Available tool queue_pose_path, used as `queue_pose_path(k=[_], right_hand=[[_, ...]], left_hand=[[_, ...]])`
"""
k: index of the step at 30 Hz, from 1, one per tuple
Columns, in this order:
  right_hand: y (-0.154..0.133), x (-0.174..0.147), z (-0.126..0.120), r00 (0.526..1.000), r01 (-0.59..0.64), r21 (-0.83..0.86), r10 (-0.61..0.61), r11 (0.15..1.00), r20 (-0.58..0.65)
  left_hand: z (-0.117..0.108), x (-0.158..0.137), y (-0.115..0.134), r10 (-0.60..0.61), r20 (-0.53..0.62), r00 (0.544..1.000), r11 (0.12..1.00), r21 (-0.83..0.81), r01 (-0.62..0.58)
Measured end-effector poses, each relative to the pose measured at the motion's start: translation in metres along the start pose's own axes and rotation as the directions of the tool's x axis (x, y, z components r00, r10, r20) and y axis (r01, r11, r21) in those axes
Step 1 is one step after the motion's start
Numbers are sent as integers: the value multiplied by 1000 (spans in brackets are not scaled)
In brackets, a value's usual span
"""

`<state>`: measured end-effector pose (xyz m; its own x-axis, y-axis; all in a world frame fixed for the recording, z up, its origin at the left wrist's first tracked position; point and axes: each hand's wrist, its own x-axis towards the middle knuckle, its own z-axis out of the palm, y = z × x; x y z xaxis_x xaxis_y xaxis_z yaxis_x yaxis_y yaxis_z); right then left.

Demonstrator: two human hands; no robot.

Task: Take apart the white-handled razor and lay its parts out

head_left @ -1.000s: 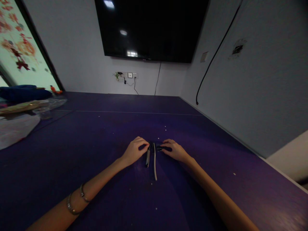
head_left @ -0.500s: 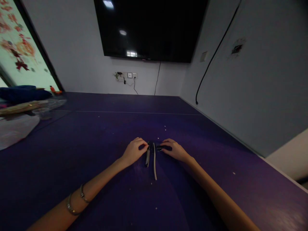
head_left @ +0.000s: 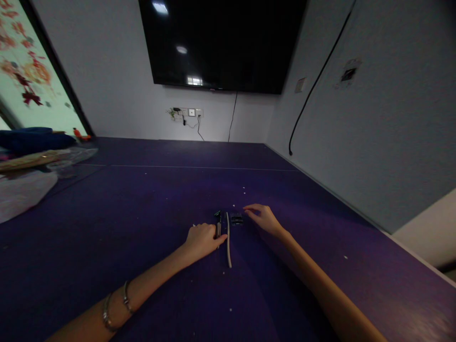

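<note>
My left hand (head_left: 204,239) is closed around a slim silver-and-dark object (head_left: 218,229) lying on the purple surface, its dark upper end showing beyond the fingers. What kind of thing it is, I cannot make out. The left thumb reaches across to a thin pale strip (head_left: 228,251), like a short cord, lying lengthwise just right of it; contact is unclear. Right of the strip is a small dark piece (head_left: 237,219), too small to name. My right hand (head_left: 265,220) hovers just beyond that piece, apart from it, fingers extended and holding nothing.
The broad purple surface (head_left: 149,266) carries scattered white specks. At far left lie dark blue cloth (head_left: 39,139) and clear plastic wrapping (head_left: 28,192). A large black screen (head_left: 228,42) hangs on the wall above sockets (head_left: 191,112); a black cable (head_left: 317,80) runs down the right wall.
My left hand has moved down and slightly right, from the slim object's upper end onto its lower part. My right hand has let go of the small dark piece and drawn away right.
</note>
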<state>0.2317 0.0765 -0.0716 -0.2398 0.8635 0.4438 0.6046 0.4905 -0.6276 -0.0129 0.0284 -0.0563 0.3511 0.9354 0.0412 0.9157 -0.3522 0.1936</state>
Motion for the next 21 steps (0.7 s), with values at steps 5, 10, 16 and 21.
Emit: queue_pose_path(k=[5,10,16,21], right_hand=[[0,0,3,1000,-5,-14,6,1000,24],[-4,1,2,1000,-24,24,24,999,10],[-27,3,13,958,-258,423,288,869,-6],[-66,0,34,874,-398,773,461,495,155]], left_hand=[[6,-3,5,11,-26,1000,999,39,-10],[8,-2,5,-8,-11,1000,999,50,9],[-3,3,2,-37,-59,998,999,30,39],[-21,-1,7,-46,-150,988,998,36,52]])
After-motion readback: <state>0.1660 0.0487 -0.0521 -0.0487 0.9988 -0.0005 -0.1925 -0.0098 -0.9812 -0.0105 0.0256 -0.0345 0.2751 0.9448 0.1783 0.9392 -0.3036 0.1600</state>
